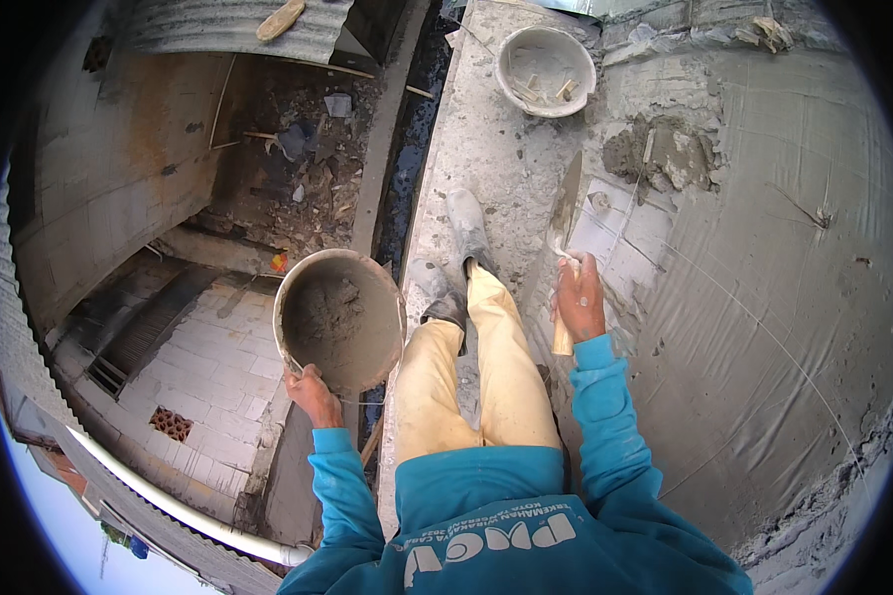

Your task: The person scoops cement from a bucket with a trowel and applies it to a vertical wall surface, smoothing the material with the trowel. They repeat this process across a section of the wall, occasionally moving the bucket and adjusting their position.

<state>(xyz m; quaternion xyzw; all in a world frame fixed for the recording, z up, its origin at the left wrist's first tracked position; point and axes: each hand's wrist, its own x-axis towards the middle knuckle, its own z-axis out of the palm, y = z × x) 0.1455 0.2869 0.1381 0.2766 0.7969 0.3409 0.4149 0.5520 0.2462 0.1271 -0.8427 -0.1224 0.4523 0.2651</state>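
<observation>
My left hand (314,397) grips the near rim of a round bucket (399,317), its fingers closed on the edge. Wet grey mortar (339,322) lies inside, heaped toward the far left. My right hand (579,297) is wrapped around the wooden handle of a trowel (563,340). The trowel's blade points away from me, beside a patch of bare pale blocks (605,230) in the wall. Around that patch, grey plaster (794,258) covers the wall, and a rough lump of mortar (670,154) sticks just beyond it.
I stand in boots (466,223) on a narrow concrete ledge (496,159). Left of it run a dark gap (407,169) and a drop to a lower yard with rubble (318,149). A second basin (506,74) with wood scraps sits farther along. Thin string (754,317) crosses the plaster.
</observation>
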